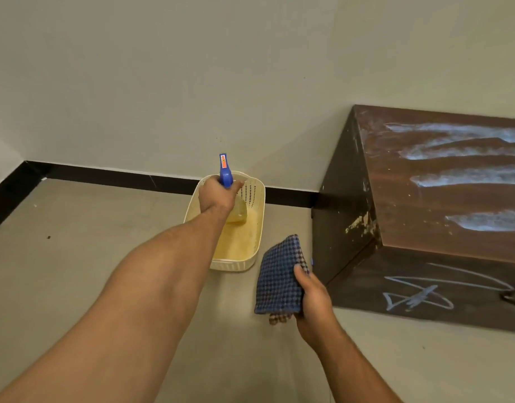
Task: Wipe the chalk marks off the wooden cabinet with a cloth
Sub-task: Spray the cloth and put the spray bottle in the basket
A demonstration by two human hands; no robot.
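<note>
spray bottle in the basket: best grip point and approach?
Grip the neck just under the blue trigger head, from above. The spray bottle stands nearly upright in the basket, whose walls block its body from the sides. The left hand is closed there already; the right hand holds the cloth.

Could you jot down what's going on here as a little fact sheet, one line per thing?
left hand: closed on a spray bottle over the basket
right hand: holding a folded blue checked cloth
basket: cream plastic, on the floor by the wall
cabinet: dark wood, to the right of the basket
chalk marks: smeared streaks on the cabinet top, a scribble on its front
wiping: cloth not touching the cabinet
</note>
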